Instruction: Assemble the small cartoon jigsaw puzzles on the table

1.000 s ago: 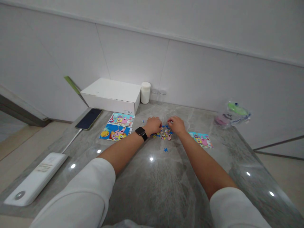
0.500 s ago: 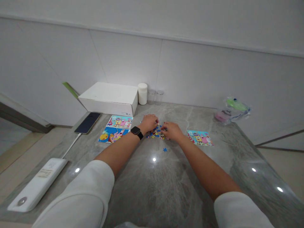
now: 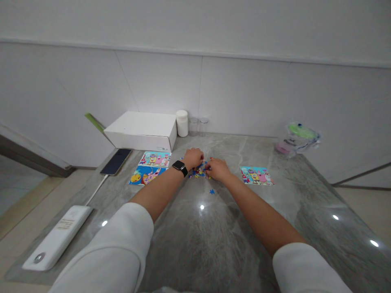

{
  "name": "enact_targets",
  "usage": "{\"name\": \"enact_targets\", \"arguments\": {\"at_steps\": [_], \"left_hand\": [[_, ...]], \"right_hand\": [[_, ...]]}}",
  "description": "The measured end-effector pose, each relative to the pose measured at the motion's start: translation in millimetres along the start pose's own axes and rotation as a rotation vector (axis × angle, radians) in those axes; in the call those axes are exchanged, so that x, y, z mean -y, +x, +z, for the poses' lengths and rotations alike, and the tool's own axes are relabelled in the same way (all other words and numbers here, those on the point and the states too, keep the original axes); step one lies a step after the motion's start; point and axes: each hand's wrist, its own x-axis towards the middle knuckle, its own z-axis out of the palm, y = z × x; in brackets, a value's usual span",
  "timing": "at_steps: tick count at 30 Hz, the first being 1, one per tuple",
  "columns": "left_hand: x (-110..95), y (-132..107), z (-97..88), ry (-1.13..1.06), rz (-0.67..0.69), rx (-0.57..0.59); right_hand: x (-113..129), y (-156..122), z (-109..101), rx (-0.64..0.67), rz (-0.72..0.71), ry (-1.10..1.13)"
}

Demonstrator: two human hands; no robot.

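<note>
A small heap of colourful jigsaw puzzle pieces [image 3: 199, 172] lies on the grey marble-patterned table [image 3: 195, 248], between my two hands. My left hand [image 3: 193, 157], with a black watch [image 3: 180, 167] on its wrist, bends over the heap's left and far side with curled fingers. From the right, my right hand [image 3: 217, 168] reaches in, its thumb and fingers drawn together at the pieces. What either hand's fingertips hold is too small and partly hidden to make out. One blue puzzle piece [image 3: 211, 191] lies apart, nearer to me.
Picture cards lie left [image 3: 148, 175] and right [image 3: 257, 176] of my hands. Behind are a white box [image 3: 139, 140], a white bottle [image 3: 182, 123] and two clear jars [image 3: 198, 127]. A phone [image 3: 116, 161] and cabled white device [image 3: 58, 240] sit left; a plastic bag [image 3: 296, 140] is far right.
My view has shifted slightly. My right hand has moved a little to the left among the pieces, while my left hand stays over the heap.
</note>
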Motion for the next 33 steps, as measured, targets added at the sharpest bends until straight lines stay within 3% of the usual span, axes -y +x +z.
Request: {"name": "enact_targets", "arguments": {"at_steps": [6,10,17,24,29,33], "left_hand": [[-1,5,-2.1,-0.007,-0.030,0.038],[-5,9,-4.9,0.016,-0.024,0.056],[-3,6,-10.7,0.075,0.025,-0.023],[12,-7,-14.2,0.100,0.115,0.010],[27,-26,-27.5,0.105,0.135,-0.013],[28,-42,-30.9,0.085,0.169,0.023]], "right_hand": [[-3,2,-3,-0.080,0.076,-0.037],[-6,0,-1,-0.159,0.019,-0.124],[-6,-11,-6,-0.106,-0.055,-0.132],[5,-13,-10,0.004,-0.144,-0.136],[4,-10,-7,-0.015,-0.193,-0.178],[-3,-6,-6,-0.037,-0.150,-0.176]]}}
